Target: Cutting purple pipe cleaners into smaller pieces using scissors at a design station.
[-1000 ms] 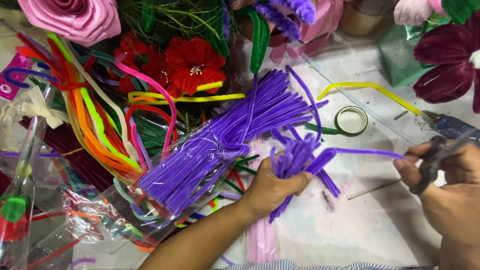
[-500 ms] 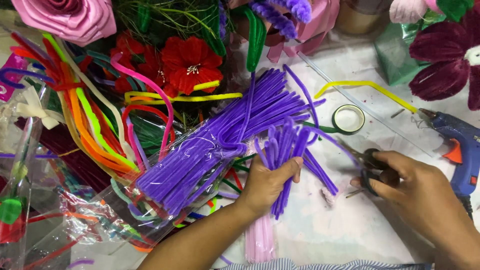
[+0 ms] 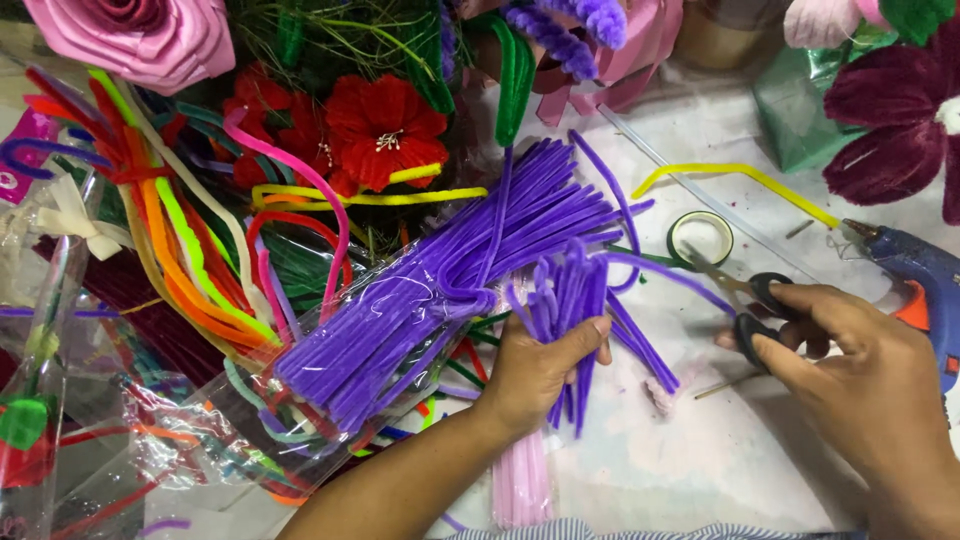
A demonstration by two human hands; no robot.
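Two hands are at work: the left hand (image 3: 535, 372) is closed around a small bunch of purple pipe cleaners (image 3: 578, 318), held upright with the fingers (image 3: 580, 338) wrapped across the stems, and the right hand (image 3: 862, 372) is closed through the black handles of a pair of scissors (image 3: 745, 300), whose blades point toward one long purple stem curving out of the bunch. By the look of it, trimming of the bunch is the step in hand; a clean cut would call for the blades to be opened and set across the stems while the bunch is kept steady. Just left of the bunch, one large pack of purple pipe cleaners (image 3: 420, 300) lies in clear wrap. One roll of green tape (image 3: 700, 237), one blue glue gun (image 3: 925, 280) and one yellow pipe cleaner (image 3: 735, 178) lie beyond, on the white table (image 3: 700, 450).
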